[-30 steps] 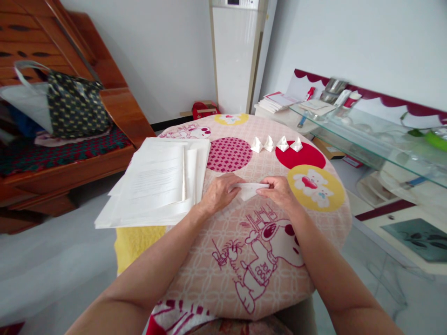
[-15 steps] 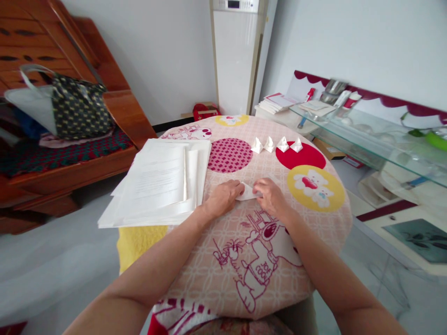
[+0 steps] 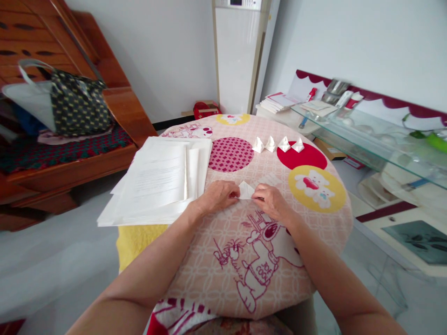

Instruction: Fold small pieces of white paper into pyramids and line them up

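Observation:
A small folded piece of white paper (image 3: 246,190) lies on the patterned tablecloth between my hands, its top coming to a point. My left hand (image 3: 222,194) pinches its left corner, fingers bent and closed. On the other side, the fingers of my right hand (image 3: 268,199) are closed on the right corner. Farther back stand several folded white paper shapes in a row, among them a pointed paper shape (image 3: 258,145) at the left end and another paper shape (image 3: 298,145) at the right end, over a red circle.
A stack of white paper sheets (image 3: 153,181) covers the table's left side, overhanging a yellow cloth (image 3: 138,242). To the right runs a glass shelf (image 3: 380,139) with containers. A wooden bench (image 3: 115,107) holding a patterned bag (image 3: 78,104) is at left.
My hands have shifted slightly, and the paper between them now shows a clear raised point at the top. The right fingers have moved down to its lower right corner.

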A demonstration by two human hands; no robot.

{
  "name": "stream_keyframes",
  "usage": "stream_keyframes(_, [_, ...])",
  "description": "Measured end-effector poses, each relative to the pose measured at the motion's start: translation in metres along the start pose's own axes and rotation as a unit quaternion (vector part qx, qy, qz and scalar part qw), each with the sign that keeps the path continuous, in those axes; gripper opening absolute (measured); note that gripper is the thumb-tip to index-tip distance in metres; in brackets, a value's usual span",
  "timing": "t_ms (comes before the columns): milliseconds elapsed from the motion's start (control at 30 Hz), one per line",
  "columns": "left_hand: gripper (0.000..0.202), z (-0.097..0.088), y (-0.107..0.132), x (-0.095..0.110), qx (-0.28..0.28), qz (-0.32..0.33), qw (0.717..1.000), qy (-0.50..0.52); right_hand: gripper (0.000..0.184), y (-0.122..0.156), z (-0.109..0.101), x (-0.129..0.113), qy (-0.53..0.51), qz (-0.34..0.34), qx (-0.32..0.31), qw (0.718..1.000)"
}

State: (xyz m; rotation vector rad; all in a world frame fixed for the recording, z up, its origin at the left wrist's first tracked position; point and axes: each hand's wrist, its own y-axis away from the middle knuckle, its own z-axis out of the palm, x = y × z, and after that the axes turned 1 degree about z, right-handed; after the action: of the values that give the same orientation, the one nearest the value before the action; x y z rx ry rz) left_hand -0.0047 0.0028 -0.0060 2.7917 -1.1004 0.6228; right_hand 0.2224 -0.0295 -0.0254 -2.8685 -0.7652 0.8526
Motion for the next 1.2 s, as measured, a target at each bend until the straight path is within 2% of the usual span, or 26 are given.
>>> stream_keyframes(167, [0.013, 0.002, -0.003, -0.015, 0.026, -0.035, 0.997, 0.062, 0.018, -0.002, -0.004, 0.003, -0.046, 0.022, 0.023, 0.998])
stream_keyframes(333, [0.013, -0.001, -0.003, -0.025, -0.006, -0.042, 0.994, 0.103, 0.013, -0.004, -0.007, 0.007, -0.063, 0.032, 0.031, 0.997])
stream_keyframes(467, [0.016, -0.002, -0.003, -0.024, 0.003, -0.042, 0.994, 0.101, 0.015, -0.005, -0.005, 0.011, -0.064, 0.037, 0.043, 0.996])
stream_keyframes(733, [0.018, 0.004, -0.006, -0.017, 0.031, -0.098, 0.990, 0.101, 0.016, -0.010, 0.003, 0.012, -0.050, 0.059, 0.088, 0.993])
stream_keyframes(967, [0.016, 0.006, -0.007, -0.018, 0.040, -0.122, 0.987, 0.095, 0.015, -0.015, 0.007, 0.015, -0.021, 0.108, 0.080, 0.991])
stream_keyframes(1200, [0.012, 0.006, -0.009, -0.021, 0.039, -0.130, 0.983, 0.126, 0.014, -0.017, 0.009, 0.007, 0.003, 0.140, 0.082, 0.987])
